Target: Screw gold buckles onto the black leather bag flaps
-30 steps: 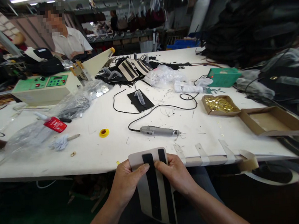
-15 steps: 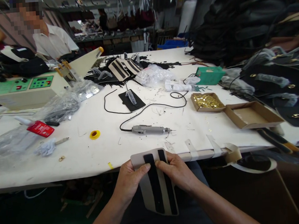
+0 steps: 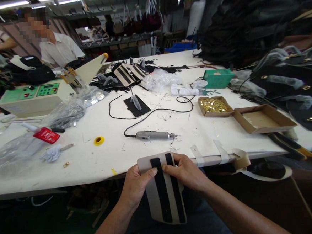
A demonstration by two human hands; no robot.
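Between my hands is a beige flat panel with two black stripes [image 3: 163, 195], held over my lap at the table's front edge. My left hand [image 3: 137, 182] grips its left side, thumb pressed on the nearer stripe. My right hand [image 3: 186, 172] grips the upper right side, with its thumb on the beige strip between the stripes. The fingers behind the panel are hidden. Just beyond it, a grey corded electric screwdriver [image 3: 154, 135] lies on the white table [image 3: 100, 163]. A black panel with a plastic-wrapped piece [image 3: 137, 106] lies farther back.
Right of the screwdriver stand a cardboard box of small gold parts [image 3: 215, 106], another shallow cardboard box [image 3: 263, 118] and a green box [image 3: 218, 78]. At left are a yellow tape roll [image 3: 99, 141], a red glue bottle [image 3: 46, 135] and a beige machine [image 3: 37, 98]. A person [image 3: 60, 48] is behind it.
The camera view has tilted and shifted slightly. Both hands keep the same grip on the striped panel, and the things on the table stay in place.
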